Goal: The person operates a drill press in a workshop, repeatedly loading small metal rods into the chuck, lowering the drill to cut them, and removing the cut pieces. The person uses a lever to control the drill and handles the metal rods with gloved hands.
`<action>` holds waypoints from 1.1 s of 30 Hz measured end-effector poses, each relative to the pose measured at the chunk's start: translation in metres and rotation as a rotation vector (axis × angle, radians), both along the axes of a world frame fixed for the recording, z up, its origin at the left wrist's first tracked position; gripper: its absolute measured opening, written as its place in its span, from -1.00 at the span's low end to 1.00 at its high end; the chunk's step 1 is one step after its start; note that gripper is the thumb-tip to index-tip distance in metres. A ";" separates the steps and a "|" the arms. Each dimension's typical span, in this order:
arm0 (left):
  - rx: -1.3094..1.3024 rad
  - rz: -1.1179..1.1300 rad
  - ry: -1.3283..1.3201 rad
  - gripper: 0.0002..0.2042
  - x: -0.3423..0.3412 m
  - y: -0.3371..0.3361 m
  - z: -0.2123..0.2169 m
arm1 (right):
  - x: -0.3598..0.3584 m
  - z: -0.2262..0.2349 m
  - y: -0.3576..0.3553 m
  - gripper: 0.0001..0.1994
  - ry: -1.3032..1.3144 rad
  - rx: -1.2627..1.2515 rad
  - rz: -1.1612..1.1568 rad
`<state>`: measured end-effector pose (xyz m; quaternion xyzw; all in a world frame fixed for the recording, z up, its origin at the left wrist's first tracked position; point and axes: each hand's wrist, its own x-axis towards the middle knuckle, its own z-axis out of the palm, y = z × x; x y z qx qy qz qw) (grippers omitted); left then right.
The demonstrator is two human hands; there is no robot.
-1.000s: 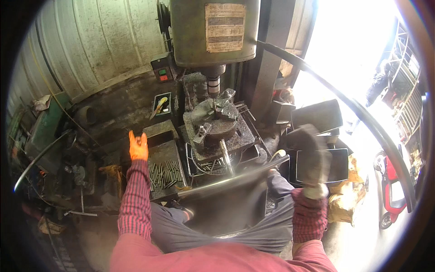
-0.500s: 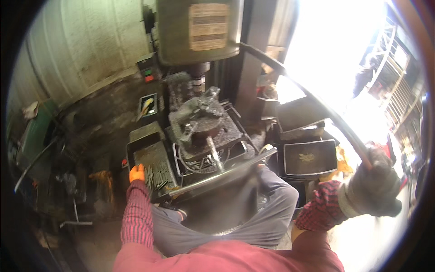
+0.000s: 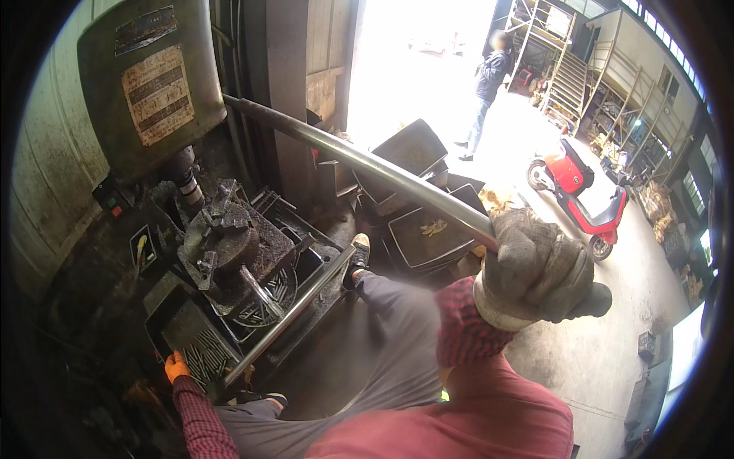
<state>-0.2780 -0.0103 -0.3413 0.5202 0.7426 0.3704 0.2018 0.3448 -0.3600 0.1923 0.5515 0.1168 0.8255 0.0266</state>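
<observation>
My right hand (image 3: 535, 268), in a grey work glove, is closed round the end of a long metal lever (image 3: 367, 164). That lever slants up and left to the grey-green head of a drill press (image 3: 153, 84). Below the spindle (image 3: 186, 180) stands a metal fixture (image 3: 229, 243) coated with chips. My left hand (image 3: 177, 367), in an orange glove, is at the left edge of a dark tray (image 3: 164, 317). Several slim metal pins (image 3: 206, 358) lie in the tray beside it. Its fingers look drawn together; what they hold, if anything, is hidden.
A metal bar (image 3: 294, 312) runs along the machine table's near edge, close to my legs. Dark bins (image 3: 428, 249) stand beyond my foot, one holding pale gloves. A red scooter (image 3: 581, 191) is parked at the right, and a person (image 3: 489, 80) stands near the bright doorway.
The view has swung to the right, showing more floor, the scooter and the person. My right hand still grips the lever, and my left hand stays by the tray of pins.
</observation>
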 end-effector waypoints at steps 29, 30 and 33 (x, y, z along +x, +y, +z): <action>-0.287 0.102 0.060 -0.45 0.044 -0.041 0.066 | 0.013 -0.048 -0.009 -0.81 -0.020 -0.054 -0.066; -0.279 0.107 0.039 -0.44 0.045 -0.041 0.066 | 0.014 -0.052 -0.010 -0.81 -0.014 -0.052 -0.070; -0.276 0.072 0.030 -0.44 0.046 -0.041 0.065 | 0.024 -0.061 -0.014 -0.78 -0.020 -0.016 -0.085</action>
